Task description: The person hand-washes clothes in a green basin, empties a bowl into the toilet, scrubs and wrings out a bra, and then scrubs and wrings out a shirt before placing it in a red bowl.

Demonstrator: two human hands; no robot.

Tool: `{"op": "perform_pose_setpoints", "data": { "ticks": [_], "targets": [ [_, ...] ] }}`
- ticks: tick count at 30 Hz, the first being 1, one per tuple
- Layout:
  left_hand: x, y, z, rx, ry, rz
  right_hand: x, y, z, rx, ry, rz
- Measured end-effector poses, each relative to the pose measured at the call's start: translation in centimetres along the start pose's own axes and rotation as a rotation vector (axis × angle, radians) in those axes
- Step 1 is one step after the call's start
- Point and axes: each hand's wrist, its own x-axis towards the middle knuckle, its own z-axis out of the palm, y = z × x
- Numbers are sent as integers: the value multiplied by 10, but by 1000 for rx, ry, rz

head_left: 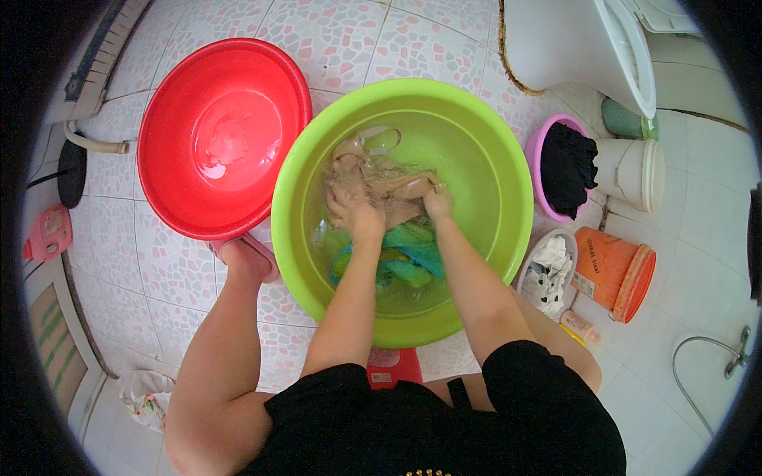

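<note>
A wide lime-green basin [492, 238] of water stands in front of me, with both of my hands down in it. Beige garment [361, 163] lies bunched in the water, one thin loop of it toward the far side. My left hand [361, 218] is closed on the near left part of this cloth, its fingers blurred by the rippling water. On the garment's right end, my right hand [436, 203] is closed in a grip. A blue-green and yellow cloth [409, 258] lies underwater on the near side, between my forearms.
At the left, a red basin [178, 143] holds a little water. To the right stand a pink basin [533, 155] with black cloth, a small basin of white cloth [548, 274], a white bucket [623, 170] and an orange bucket [607, 270]. A white toilet [571, 47] is beyond.
</note>
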Motion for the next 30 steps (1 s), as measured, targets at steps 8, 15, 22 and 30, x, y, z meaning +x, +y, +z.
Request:
{"op": "perform_pose_setpoints", "data": {
  "ticks": [8, 15, 22, 30],
  "targets": [
    [10, 29, -7, -1165, -405, -265, -43, -50, -42, 937, 47, -32],
    [21, 18, -22, -2069, -1018, -225, -133, -128, -57, 450, 20, -503],
    [9, 28, -16, -2075, -1065, -296, -155, -137, -42, -140, 220, -652],
    [6, 31, 11, -1972, -867, -220, -123, -127, -43, -125, 362, -648]
  ]
}}
